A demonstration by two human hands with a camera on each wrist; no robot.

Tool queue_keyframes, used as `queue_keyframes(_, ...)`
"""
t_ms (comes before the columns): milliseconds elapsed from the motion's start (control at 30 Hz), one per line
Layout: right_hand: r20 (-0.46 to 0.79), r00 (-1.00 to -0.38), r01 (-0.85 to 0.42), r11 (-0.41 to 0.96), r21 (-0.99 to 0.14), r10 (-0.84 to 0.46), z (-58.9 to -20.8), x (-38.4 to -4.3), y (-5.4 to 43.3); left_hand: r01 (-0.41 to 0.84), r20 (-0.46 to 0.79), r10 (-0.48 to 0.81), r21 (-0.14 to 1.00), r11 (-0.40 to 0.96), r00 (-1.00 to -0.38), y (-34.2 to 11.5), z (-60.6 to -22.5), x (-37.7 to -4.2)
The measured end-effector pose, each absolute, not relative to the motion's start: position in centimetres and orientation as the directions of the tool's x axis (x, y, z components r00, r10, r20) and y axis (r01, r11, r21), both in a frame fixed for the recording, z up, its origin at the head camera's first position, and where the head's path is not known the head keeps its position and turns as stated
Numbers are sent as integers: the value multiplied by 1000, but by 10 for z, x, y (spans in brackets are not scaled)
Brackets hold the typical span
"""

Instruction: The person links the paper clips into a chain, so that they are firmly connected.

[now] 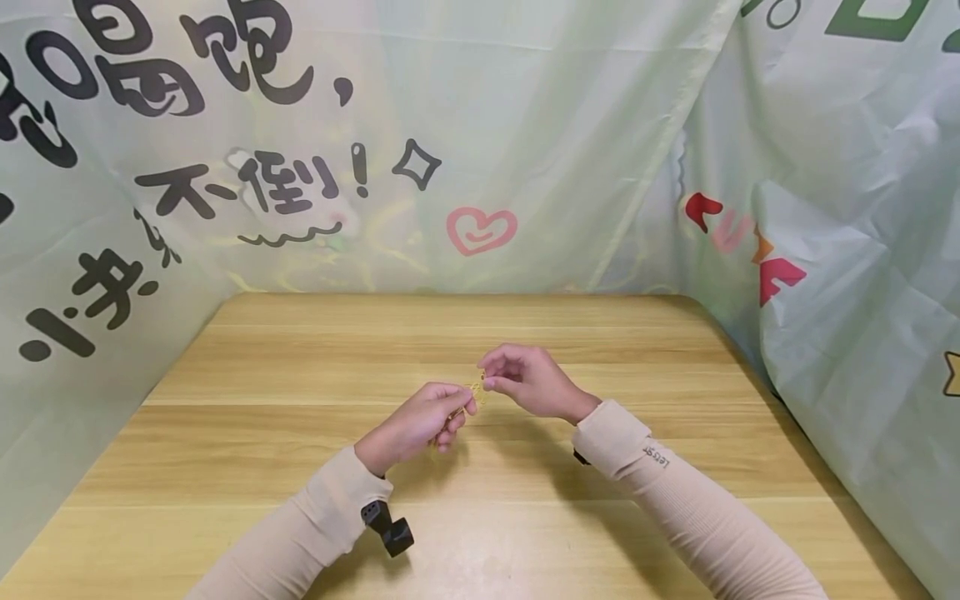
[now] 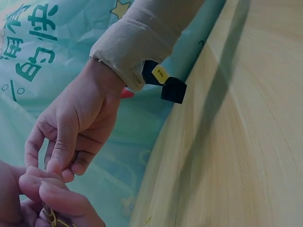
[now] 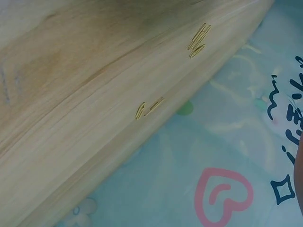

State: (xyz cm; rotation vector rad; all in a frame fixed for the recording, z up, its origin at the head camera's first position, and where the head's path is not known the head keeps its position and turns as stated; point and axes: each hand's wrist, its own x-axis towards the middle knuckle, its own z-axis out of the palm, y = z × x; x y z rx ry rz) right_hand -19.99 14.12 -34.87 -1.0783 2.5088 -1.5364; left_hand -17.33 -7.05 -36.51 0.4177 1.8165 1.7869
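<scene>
In the head view my left hand [image 1: 423, 421] grips a short strand of thin gold paper clips [image 1: 476, 389], its thumb on top and the lower fingers curled. Part of the strand hangs below the palm. The right hand [image 1: 534, 383] comes in from the other side, thumb and forefinger pinching at the strand's upper end. In the left wrist view gold loops [image 2: 53, 218] show between the left hand's fingers [image 2: 66, 203]. There the right hand [image 2: 85, 109] reaches down, its fingertips close against the left fingertips, which hide the pinched clip.
Small groups of gold paper clips [image 3: 199, 40] lie near an edge of the wooden table [image 1: 300, 350] in the right wrist view. Printed cloth [image 1: 562, 167] hangs behind the table and along its sides. A black wrist device [image 1: 388, 529] sits at the left cuff.
</scene>
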Motion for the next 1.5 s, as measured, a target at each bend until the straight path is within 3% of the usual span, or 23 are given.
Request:
queue_keyframes(967,345,-733,-581,277,-765,-586,-352,-197,141,-217,-156,592,976,-33,-791,-68,-368,-171)
queue_keyframes(1233,312,-713,-598,312,-738,-628,-350,-198,143,-178,-133,583,984,-21,-801,-71,-370,-172)
queue_keyframes(1500,301,-737,-599,380,-705,-605,-341,-200,145,-105,-113,573,993,48,-812,-71,-372,-172)
